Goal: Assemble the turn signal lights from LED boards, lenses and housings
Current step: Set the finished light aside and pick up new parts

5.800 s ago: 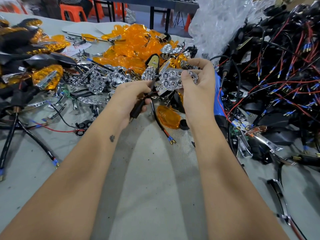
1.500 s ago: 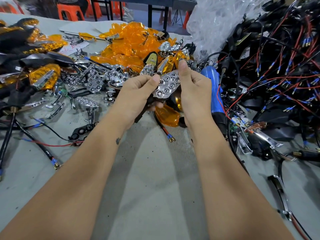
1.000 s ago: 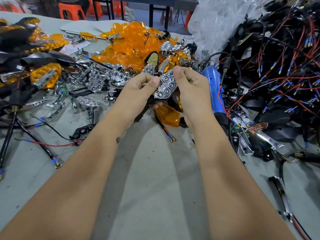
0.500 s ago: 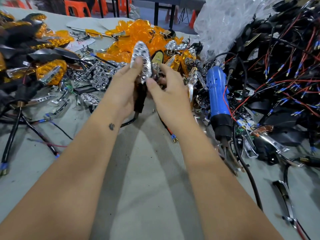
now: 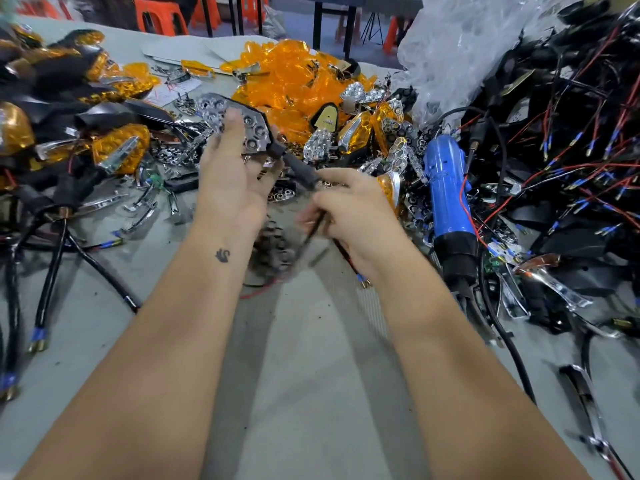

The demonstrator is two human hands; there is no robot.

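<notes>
- Left hand [image 5: 230, 181] gripped the housing [image 5: 258, 136] with its chrome reflector, now tipped flat, above the counter's [image 5: 311, 358] far middle
- Right hand [image 5: 349, 216] had dropped to pinch its black cable [image 5: 313, 230]

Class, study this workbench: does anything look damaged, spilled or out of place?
Nothing looks broken. The table carries dark specks of debris, and the orange lenses and wired housings lie in loose, tangled heaps instead of sorted bins.
</notes>
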